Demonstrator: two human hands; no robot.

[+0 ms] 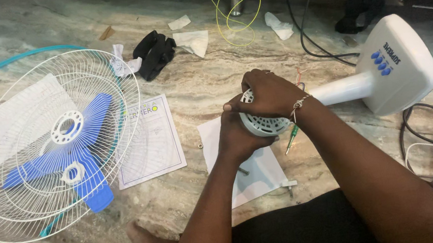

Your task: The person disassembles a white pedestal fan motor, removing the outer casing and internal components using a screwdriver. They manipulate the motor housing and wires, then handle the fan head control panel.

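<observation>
Your left hand and right hand both clasp the grey motor housing between them, just left of the white fan stand

1. A white rectangular printed sheet with a purple border and a coloured heading lies on the floor beside the fan grille.
2. A dark blue printed label sits on the white fan base, beside blue buttons.

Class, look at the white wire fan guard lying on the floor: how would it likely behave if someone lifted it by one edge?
The wire guard is mostly open mesh, so probably light for its size. Its thin wires may flex. The loose blue blade resting on it would likely slide off.
</observation>
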